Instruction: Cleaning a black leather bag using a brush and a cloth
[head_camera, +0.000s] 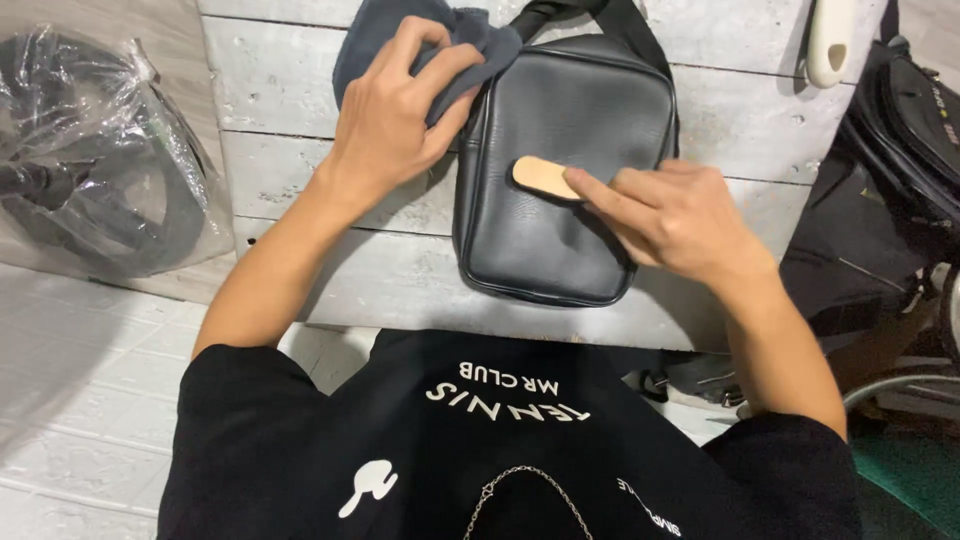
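The black leather bag (565, 170) lies flat on the whitewashed plank table (300, 170), under the right hand (680, 220), whose fingers close on a small tan wooden-backed brush (545, 177) pressed to the bag's face; the left hand (395, 110), just beside the bag's top corner, is curled on a dark grey cloth (390, 35). A hard stroke could skid the bag toward the near table edge just below the right wrist, since only the left fingertips pin it. Room is tight on the right, with dark gear (900, 150) crowding in; beyond the left hand there are open planks, then a plastic-wrapped bundle (90, 150).
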